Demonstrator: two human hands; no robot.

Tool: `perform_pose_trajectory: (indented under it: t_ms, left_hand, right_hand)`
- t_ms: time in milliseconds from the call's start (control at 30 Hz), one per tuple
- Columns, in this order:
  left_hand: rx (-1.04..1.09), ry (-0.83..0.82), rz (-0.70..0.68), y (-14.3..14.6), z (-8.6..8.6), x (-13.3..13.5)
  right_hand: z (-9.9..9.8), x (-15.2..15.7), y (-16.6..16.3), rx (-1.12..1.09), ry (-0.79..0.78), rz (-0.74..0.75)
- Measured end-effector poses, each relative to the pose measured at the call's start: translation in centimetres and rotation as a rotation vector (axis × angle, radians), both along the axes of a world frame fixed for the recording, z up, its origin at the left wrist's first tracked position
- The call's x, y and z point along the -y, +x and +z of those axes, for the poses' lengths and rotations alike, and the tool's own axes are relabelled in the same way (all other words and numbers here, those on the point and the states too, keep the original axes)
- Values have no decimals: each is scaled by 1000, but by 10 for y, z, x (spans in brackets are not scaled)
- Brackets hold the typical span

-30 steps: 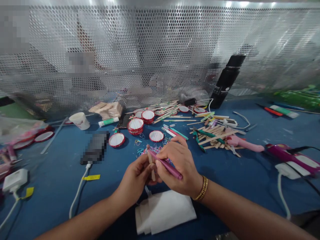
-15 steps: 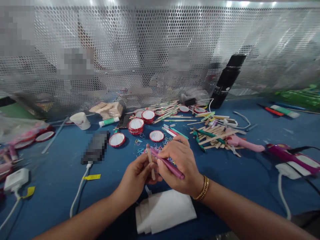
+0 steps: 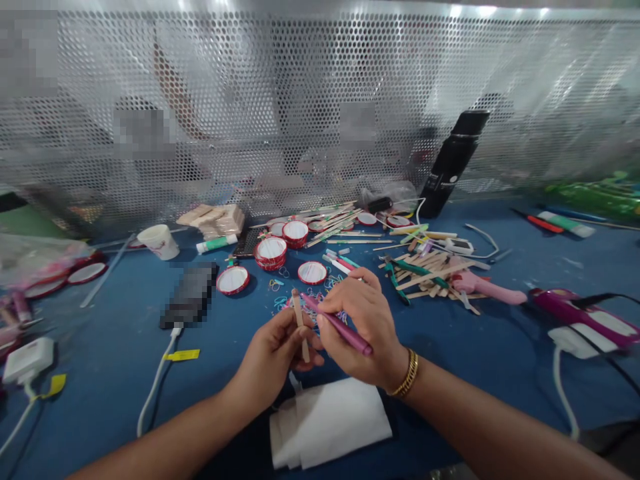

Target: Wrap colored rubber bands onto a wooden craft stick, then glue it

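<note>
Two far-apart edges: a tall silver metal wall full of little holes (image 3: 310, 80) runs along the far side of the blue table (image 3: 450, 353); at the near side, both arms reach in from the bottom corners.
Room on the left: blue table top shows between the left arm and a flat black thing like a phone (image 3: 189, 293), which has a white cord (image 3: 156, 393).
Room on the right: blue table top shows between the right arm and a bright purple tool with a black cord (image 3: 583, 317).
Just past the fingers: lots of tiny coloured loops (image 3: 281, 304) lie close by, with a round white lid with a red rim (image 3: 313, 272) behind them.
Nearer the body: a folded white sheet (image 3: 335, 427) lies below the hands.
Thin pale wooden stick (image 3: 299, 315): it is up off the table, almost upright, a bit tilted, with a brownish top end.
Left hand (image 3: 270, 350): curled, thumb and fingers pinching the stick.
Right hand (image 3: 360, 323): closed like for writing, around a shiny pink-purple pen (image 3: 350, 335).
Pen tip: just beside the top of the stick; I cannot tell if they touch.
Right wrist: wears a gold chain bracelet (image 3: 409, 373).
</note>
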State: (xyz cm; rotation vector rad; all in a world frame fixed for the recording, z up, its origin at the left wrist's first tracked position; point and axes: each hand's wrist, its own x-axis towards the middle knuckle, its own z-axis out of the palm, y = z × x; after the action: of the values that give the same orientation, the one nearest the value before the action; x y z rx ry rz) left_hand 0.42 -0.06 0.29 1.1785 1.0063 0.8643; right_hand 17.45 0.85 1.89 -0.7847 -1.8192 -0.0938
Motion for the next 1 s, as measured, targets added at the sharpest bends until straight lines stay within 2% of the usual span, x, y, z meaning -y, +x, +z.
perform_pose_trajectory:
  t_ms: [233, 467, 733, 1000]
  left_hand:
    - [-2, 51, 0, 0, 0, 1]
    - [-24, 6, -13, 1, 3, 0]
    - [5, 42, 4, 2, 4, 1]
    - [-14, 4, -17, 1, 3, 0]
  right_hand:
    - [1, 3, -4, 29, -29, 16]
    - [0, -3, 0, -10, -18, -36]
    - [1, 0, -3, 14, -20, 31]
    - [0, -4, 1, -10, -21, -13]
